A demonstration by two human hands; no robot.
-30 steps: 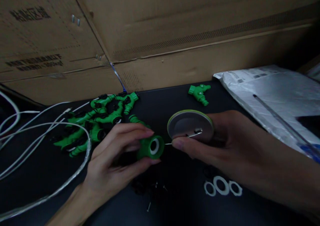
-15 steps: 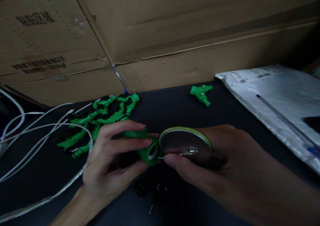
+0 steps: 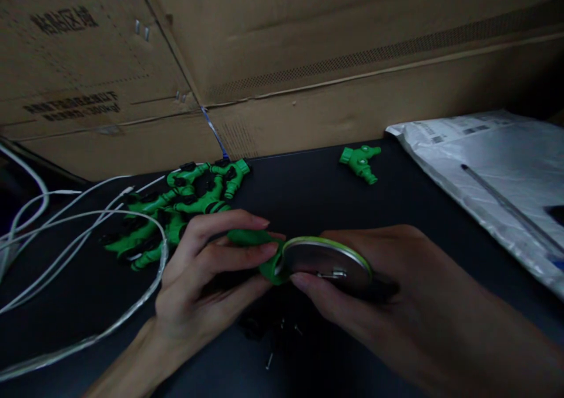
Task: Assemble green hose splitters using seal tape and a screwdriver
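Brown cardboard boxes [image 3: 308,40] wall off the far edge of a dark tabletop [image 3: 299,201], and the light over it is poor. Just above it, near the middle, the left hand [image 3: 211,269] has its fingers curled over a green fitting [image 3: 249,238], thumb beneath, gripping it firmly. From those fingertips, the fitting's mouth points right, towards the right hand [image 3: 388,280]; its long axis slants down from upper left to lower right. The left hand is the nearer, being wrapped around the body, while the right thumb sits just beside the mouth. That right hand pinches a round badge [image 3: 317,254], back turned this way, thumb pressed near its metal pin [image 3: 337,274]. I can't tell whether the pin's tip is inside the mouth or the badge's edge touches the rim.

As for the fitting, it is plain green, tubular and flared at the mouth, with a sliver of pale ring [image 3: 278,263] showing within; the fingers hide much of it. Away to the left lies a heap of green fittings [image 3: 203,205] with black parts.
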